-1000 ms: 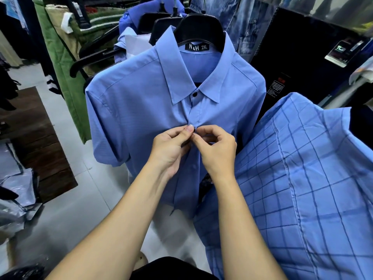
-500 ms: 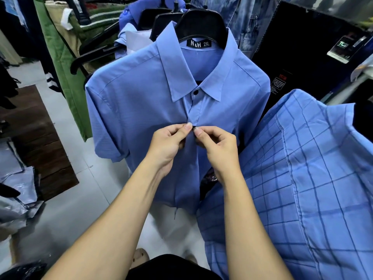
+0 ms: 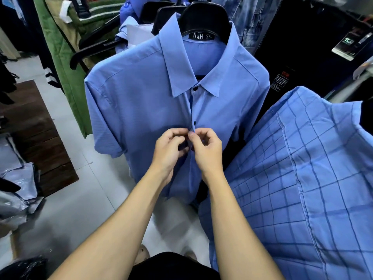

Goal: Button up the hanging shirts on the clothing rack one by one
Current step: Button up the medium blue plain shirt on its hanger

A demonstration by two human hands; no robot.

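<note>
I am working down the front of the plain blue shirt (image 3: pixel 141 102), which is hanging on a black hanger (image 3: pixel 203 19) straight ahead of me, with a checked blue shirt (image 3: pixel 302 178) hanging close by on my right. My left hand (image 3: pixel 168 147) is pinching the left edge of the placket with curled fingers, and my right hand (image 3: pixel 206 148) is pinching the facing edge, the two sets of fingertips meeting just below the second dark button (image 3: pixel 195 122). The collar button (image 3: pixel 195 88) and that second one are sitting closed; whatever button I am handling now is hidden behind my fingers, so I cannot tell whether it is through its hole. The cloth is looking thin, light and soft, so I judge it will slide and bunch rather than hold its shape. I am taking hold right at the placket edges, close to the buttonhole, keeping the fabric taut, since the shirt is swinging freely on its hanger and the small buttons are probably slippery.
</note>
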